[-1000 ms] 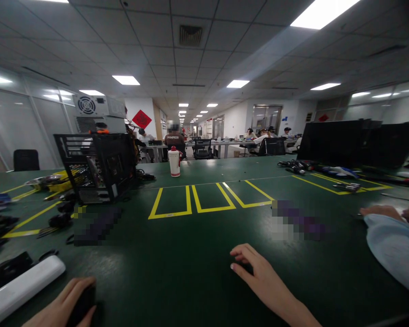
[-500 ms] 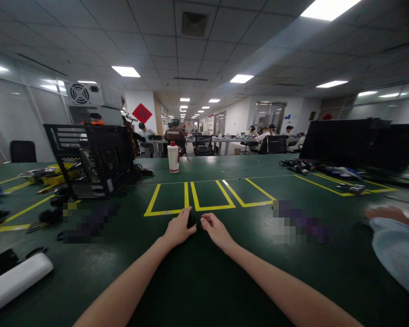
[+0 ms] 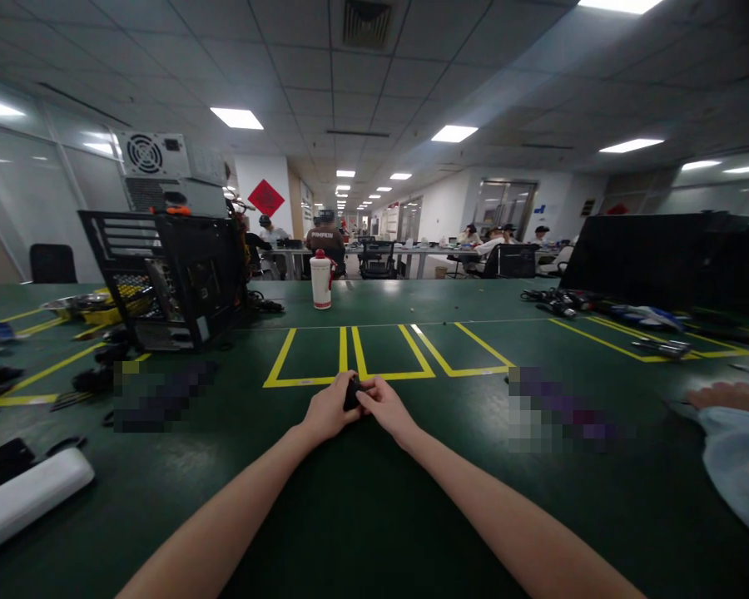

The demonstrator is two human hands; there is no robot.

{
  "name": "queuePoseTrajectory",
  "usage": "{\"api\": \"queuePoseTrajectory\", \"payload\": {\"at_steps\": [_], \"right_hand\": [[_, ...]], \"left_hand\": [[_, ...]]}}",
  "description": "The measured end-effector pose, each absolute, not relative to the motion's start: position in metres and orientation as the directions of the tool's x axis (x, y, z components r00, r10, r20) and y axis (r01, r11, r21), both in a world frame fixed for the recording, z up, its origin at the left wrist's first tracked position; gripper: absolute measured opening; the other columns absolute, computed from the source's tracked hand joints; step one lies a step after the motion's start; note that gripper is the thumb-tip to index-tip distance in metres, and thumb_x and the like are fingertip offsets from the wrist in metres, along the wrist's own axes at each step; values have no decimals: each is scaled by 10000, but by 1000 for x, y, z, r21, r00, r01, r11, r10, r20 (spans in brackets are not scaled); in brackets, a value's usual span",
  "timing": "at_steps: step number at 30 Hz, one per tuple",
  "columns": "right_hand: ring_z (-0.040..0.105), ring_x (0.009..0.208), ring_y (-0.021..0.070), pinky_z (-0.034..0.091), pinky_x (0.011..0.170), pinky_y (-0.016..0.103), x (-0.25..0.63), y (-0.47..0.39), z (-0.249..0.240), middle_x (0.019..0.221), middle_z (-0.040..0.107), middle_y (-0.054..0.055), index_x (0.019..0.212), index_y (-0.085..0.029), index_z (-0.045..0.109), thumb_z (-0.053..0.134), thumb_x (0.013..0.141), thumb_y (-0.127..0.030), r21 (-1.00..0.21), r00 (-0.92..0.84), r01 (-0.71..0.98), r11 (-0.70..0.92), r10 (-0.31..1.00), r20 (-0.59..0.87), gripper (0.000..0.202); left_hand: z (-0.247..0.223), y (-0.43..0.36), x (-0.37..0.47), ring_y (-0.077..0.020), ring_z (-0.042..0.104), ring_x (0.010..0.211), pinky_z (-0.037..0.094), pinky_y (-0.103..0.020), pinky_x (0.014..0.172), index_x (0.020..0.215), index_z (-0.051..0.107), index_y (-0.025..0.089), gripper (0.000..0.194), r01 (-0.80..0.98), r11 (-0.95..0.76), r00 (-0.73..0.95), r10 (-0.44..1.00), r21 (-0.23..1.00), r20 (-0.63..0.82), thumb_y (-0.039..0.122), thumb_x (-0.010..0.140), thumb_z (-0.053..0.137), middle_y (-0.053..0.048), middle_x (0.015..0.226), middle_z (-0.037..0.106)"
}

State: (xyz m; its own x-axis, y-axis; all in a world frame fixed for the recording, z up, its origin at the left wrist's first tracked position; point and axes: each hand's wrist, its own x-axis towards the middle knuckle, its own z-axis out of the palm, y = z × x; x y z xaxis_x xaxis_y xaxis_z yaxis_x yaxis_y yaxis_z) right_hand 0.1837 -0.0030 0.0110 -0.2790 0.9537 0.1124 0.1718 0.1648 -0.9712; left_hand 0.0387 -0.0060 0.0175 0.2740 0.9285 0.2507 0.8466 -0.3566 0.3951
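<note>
Black, small and partly hidden, an object is gripped in a bare left hand, perhaps for steadiness, as the curled right hand meets it, grip unclear, over a green tabletop near yellow-taped rectangles.

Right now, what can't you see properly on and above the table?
All in the head view:
- Black thing: shape mostly hidden by the left hand and right hand.
- Purple thing: blurred into squares.
- White object: cut off by the left edge.
- Marks on the cup: too small to read.
</note>
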Motion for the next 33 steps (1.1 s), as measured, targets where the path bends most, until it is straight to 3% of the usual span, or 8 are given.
{"api": "queuePoseTrajectory", "payload": {"at_steps": [4, 9, 20, 24, 33], "right_hand": [[563, 796, 143, 459, 758, 321, 187, -12, 18, 814, 556, 9, 892, -176, 484, 543, 732, -253, -976, -316, 117, 184, 939, 139, 187], [550, 882, 145, 434, 822, 318, 188, -23, 16, 904, 544, 18, 885, -178, 476, 561, 715, -192, -957, -409, -36, 288, 870, 277, 191], [519, 778, 129, 424, 748, 299, 181, -11, 2, 801, 550, -3, 809, -181, 533, 577, 712, -310, -969, -271, -65, 237, 931, 246, 167], [527, 889, 150, 412, 825, 330, 183, -8, 2, 920, 573, 26, 947, -195, 536, 590, 707, -291, -979, -318, -87, 182, 927, 200, 264], [534, 961, 153, 384, 906, 350, 190, -10, 5, 1009, 564, 24, 917, -201, 537, 625, 677, -213, -967, -450, -149, 209, 856, 254, 255]], "left_hand": [[18, -19, 34, -230, 486, 1064, 408, -341, 843, 1239, 235, 210, 602, 794, -477, 373, 872, 376, 318, 361, 739, 535, -84, 1236, 408], [16, -37, 24, -241, 356, 1194, 341, -398, 951, 1299, 130, 229, 684, 746, -573, 455, 811, 340, 367, 343, 756, 530, -90, 1330, 293], [9, -35, 20, -255, 395, 1154, 386, -445, 910, 1303, 118, 217, 654, 694, -654, 500, 739, 301, 453, 331, 785, 502, -112, 1300, 319], [9, -36, 21, -258, 367, 1176, 383, -436, 917, 1310, 101, 203, 680, 686, -666, 507, 726, 292, 465, 336, 782, 508, -120, 1309, 305], [9, -37, 22, -275, 380, 1161, 405, -434, 893, 1313, 94, 191, 682, 697, -657, 507, 735, 287, 450, 352, 787, 497, -133, 1295, 304]]}}
